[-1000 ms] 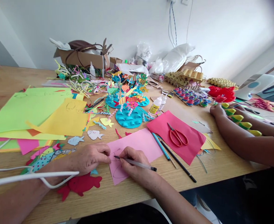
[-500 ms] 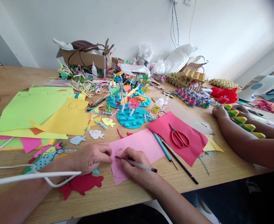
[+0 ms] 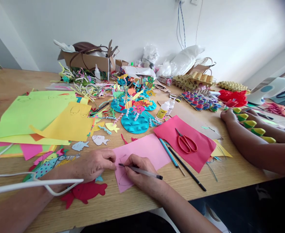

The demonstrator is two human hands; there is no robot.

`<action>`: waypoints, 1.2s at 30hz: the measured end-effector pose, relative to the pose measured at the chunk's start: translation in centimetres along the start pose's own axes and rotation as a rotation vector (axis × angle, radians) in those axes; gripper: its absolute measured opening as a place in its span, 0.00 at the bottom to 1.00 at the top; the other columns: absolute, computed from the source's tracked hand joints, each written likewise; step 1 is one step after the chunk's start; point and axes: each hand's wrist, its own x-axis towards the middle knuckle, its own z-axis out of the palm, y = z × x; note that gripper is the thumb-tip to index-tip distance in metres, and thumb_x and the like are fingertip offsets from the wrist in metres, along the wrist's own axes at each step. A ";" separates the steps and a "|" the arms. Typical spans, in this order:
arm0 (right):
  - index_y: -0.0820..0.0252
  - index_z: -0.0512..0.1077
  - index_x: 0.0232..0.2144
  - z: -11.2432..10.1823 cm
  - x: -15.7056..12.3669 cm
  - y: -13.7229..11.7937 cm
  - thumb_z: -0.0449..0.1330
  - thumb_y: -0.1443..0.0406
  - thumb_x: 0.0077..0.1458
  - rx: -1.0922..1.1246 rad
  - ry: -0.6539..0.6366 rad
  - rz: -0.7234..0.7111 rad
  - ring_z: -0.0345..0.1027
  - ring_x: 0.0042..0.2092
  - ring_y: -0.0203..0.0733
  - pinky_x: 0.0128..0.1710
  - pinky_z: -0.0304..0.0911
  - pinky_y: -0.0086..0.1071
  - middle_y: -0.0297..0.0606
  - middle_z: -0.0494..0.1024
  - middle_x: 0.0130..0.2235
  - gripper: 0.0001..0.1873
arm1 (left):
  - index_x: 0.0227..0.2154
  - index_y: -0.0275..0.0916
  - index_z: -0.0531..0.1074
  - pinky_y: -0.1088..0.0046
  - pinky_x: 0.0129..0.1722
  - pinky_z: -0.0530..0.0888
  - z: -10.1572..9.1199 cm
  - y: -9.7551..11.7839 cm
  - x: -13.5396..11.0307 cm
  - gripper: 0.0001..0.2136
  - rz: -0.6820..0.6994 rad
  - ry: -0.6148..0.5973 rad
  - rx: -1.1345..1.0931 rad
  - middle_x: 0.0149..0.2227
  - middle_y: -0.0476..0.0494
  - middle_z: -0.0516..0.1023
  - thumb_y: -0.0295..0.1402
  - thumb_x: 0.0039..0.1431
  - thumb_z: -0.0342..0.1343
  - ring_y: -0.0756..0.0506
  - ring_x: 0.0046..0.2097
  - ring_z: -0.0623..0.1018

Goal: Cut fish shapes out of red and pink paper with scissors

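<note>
My right hand (image 3: pixel 141 173) is closed around a gel pen (image 3: pixel 144 172) with a clear barrel and dark cap end. The pen's tip rests on a pink sheet of paper (image 3: pixel 154 150) that bears thin curved pen lines. At the sheet's left edge, my left hand (image 3: pixel 96 163) presses the paper, thumb and bent fingers close together. Under and beside the left wrist lie a red paper fish (image 3: pixel 90 191) and several patterned paper fish (image 3: pixel 46 166). A white fish cutout (image 3: pixel 100 139) and a pale blue fish cutout (image 3: pixel 80 146) sit just beyond.
Red-handled scissors (image 3: pixel 186 144) lie on a red sheet (image 3: pixel 163 127), with pencils (image 3: pixel 187 168) beside it. Glue bottles (image 3: pixel 163 110) and blue bases with paper fish (image 3: pixel 135 123) stand behind. Coloured sheets (image 3: pixel 35 113) fill the left. Another person's arms (image 3: pixel 249 142) hold a painted egg-carton strip (image 3: pixel 250 124).
The pen tip has shifted very slightly left on the pink paper with my right hand. My left hand stays at the sheet's edge; the view has moved a little.
</note>
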 end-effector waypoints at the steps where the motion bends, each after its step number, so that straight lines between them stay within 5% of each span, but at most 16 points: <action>1: 0.59 0.67 0.25 0.0 0.0 0.0 0.54 0.75 0.46 -0.003 0.003 0.001 0.62 0.24 0.32 0.25 0.58 0.23 0.30 0.72 0.25 0.08 | 0.34 0.40 0.75 0.75 0.40 0.68 0.0 0.0 0.0 0.18 0.002 0.002 -0.003 0.35 0.44 0.74 0.17 0.53 0.42 0.46 0.38 0.73; 36: 0.60 0.67 0.23 0.0 0.1 -0.2 0.54 0.75 0.46 -0.004 0.011 -0.010 0.62 0.24 0.32 0.25 0.57 0.23 0.30 0.71 0.24 0.07 | 0.34 0.39 0.76 0.74 0.40 0.68 0.1 0.0 0.1 0.19 0.002 -0.002 -0.001 0.35 0.42 0.73 0.18 0.55 0.40 0.46 0.38 0.73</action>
